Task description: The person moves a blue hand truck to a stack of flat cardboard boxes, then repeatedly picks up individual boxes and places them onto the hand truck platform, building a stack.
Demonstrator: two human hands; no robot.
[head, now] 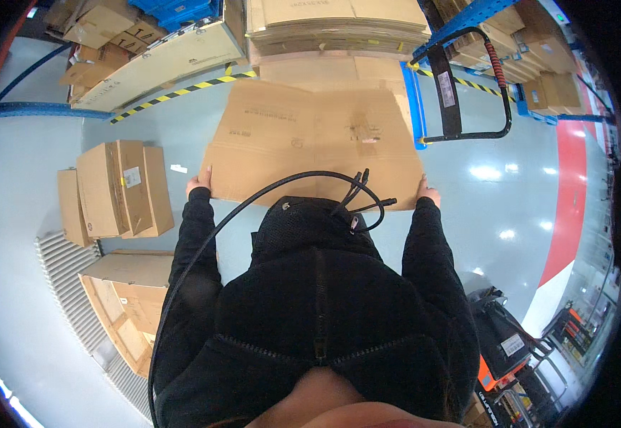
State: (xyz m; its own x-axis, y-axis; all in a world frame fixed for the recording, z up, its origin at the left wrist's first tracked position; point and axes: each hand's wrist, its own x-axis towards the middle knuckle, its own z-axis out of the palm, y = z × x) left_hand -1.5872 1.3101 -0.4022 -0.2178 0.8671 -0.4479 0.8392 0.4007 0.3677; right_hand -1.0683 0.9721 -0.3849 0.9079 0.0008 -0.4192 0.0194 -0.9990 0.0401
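A large flattened cardboard box (310, 155) spans the space in front of my body, with a crease across it and faint print on its face. My left hand (199, 182) grips its left edge, thumb on the upper face. At the opposite edge, my right hand (427, 191) holds the sheet the same way. The far end of the sheet overlaps more flat cardboard (337, 68), lying at the foot of a tall stack of flattened boxes (337, 37). A black cable (289, 179) with loose plug ends crosses in front of the near edge.
A blue platform trolley (413, 107) with a black folding handle (482, 136) stands right of the sheet. Cartons (112, 192) lean by the wall radiator (75, 283) at left, near a wooden crate (123, 315). Black-and-yellow tape (182, 93) marks the floor. Orange-and-black equipment (503, 348) stands lower right.
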